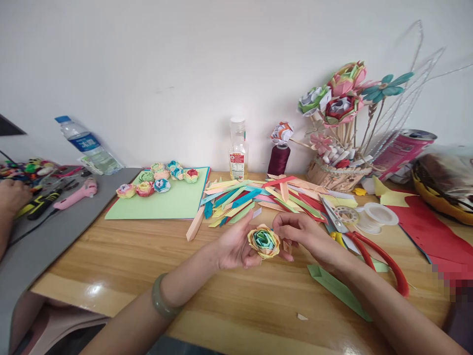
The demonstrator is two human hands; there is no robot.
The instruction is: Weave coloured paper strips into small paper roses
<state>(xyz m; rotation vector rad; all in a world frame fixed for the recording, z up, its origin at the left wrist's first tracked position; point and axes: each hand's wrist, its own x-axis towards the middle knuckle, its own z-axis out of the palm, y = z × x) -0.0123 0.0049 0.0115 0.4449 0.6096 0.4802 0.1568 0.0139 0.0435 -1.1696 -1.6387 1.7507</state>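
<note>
A folded paper flower [263, 241], green and blue at its centre with yellow-peach outer petals, rests in my left hand [236, 245], gripped between thumb and fingers. My right hand [299, 235] is closed in a pinch at the flower's right edge. A bit of peach paper shows by those fingertips, but what they hold is partly hidden. Just beyond both hands lies a heap of coloured folded paper strips [240, 197]. Under my right forearm is a green folded strip [336, 291], and red-handled scissors [380, 261] lie beside that arm.
Several finished paper flowers [145, 188] sit on green paper [173, 204] at left. Behind stand a clear glue bottle [237, 153], a purple thread spool [279, 159] and a flower basket [336, 175]. Another person's hand [15, 197] is at far left, near a pink glue gun [79, 193].
</note>
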